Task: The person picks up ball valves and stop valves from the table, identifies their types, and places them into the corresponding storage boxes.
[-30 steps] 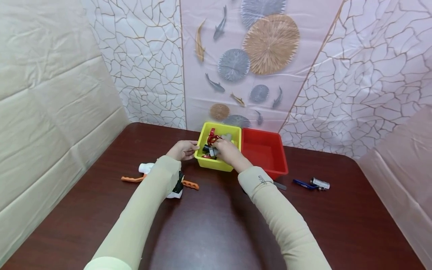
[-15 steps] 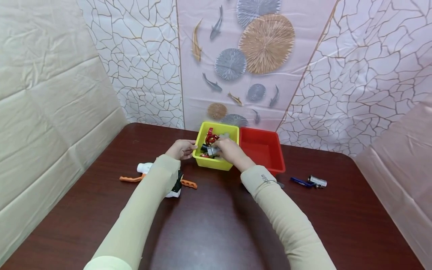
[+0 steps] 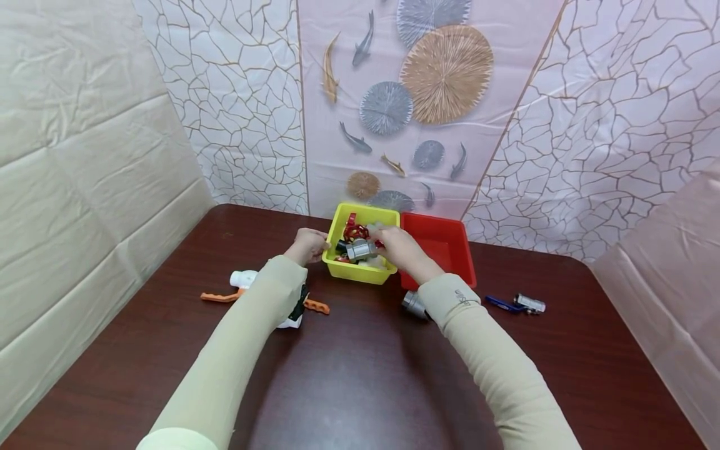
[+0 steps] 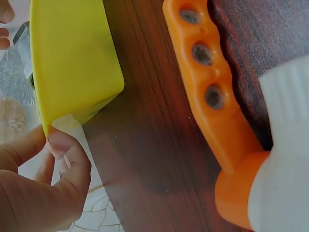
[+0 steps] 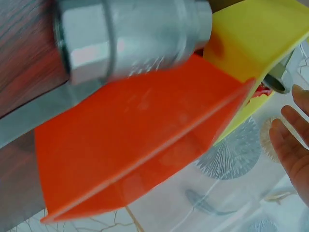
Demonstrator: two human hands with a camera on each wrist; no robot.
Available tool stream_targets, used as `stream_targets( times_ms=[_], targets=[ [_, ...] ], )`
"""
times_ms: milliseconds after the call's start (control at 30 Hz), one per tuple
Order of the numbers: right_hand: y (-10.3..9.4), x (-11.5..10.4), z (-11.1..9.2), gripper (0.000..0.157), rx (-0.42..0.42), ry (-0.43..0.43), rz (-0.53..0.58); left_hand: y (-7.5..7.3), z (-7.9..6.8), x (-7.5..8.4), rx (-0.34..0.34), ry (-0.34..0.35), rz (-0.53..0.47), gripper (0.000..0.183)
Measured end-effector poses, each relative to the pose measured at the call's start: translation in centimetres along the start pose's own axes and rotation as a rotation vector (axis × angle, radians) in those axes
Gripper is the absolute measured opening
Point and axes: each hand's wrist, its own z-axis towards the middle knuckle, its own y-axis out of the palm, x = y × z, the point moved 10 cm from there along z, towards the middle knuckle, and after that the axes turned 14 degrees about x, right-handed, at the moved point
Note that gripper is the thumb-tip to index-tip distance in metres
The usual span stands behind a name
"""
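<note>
In the head view, my left hand (image 3: 309, 245) is at the left rim of a yellow bin (image 3: 359, 272). The left wrist view shows its thumb and fingers (image 4: 72, 159) pinching that rim. A silver metal valve (image 3: 360, 250) with hexagonal ends lies on top of the bin's contents. Beside it, over the bin's right side, is my right hand (image 3: 400, 249). In the right wrist view its fingers (image 5: 289, 130) are extended and spread, with a gap between them and the metal piece (image 5: 277, 79). A red handwheel (image 3: 355, 232) shows behind the silver valve; other contents are partly hidden.
A red bin (image 3: 441, 240) adjoins the yellow one. A larger metal valve (image 5: 135, 36) with a flat grey lever (image 5: 43, 113) lies before it. A blue-handled valve (image 3: 527, 304) is farther right. White valves with orange handles (image 3: 317, 306) lie left, partly behind my left forearm.
My right hand has drawn back up and rightward from the silver valve, now more exposed in the bin. The metal valve before the red bin has come into view. My left hand stays at the rim.
</note>
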Motion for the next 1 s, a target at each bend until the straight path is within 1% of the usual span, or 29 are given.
stream_targets(
  times_ms=[100, 200, 333, 433, 600, 767, 1000],
  targets=[
    [-0.7, 0.5, -0.4, 0.028, -0.009, 0.015, 0.000, 0.1, 0.4, 0.2, 0.056, 0.015, 0.046, 0.030],
    [-1.3, 1.0, -0.9, 0.027, -0.019, 0.022, -0.008, 0.1, 0.5, 0.5, 0.087, 0.050, 0.115, 0.029],
    [-2.1, 1.9, -1.4, 0.026, -0.015, 0.021, -0.026, 0.0, 0.3, 1.0, 0.086, 0.100, 0.203, 0.029],
    [-2.8, 2.6, -1.7, 0.027, -0.003, 0.021, -0.046, 0.0, 0.2, 1.2, 0.091, 0.118, 0.243, 0.028],
    [-3.5, 4.3, -2.5, 0.030, -0.012, 0.069, -0.053, -0.1, -0.1, 1.4, 0.083, 0.138, 0.257, 0.029],
    [-4.3, 5.7, -3.4, 0.029, 0.004, 0.099, -0.029, -0.4, -0.5, 1.4, 0.040, 0.153, 0.247, 0.030],
    [-5.3, 8.2, -4.8, 0.026, 0.032, 0.188, 0.064, -1.3, -0.7, 1.3, -0.001, 0.178, 0.208, 0.031]
  ],
)
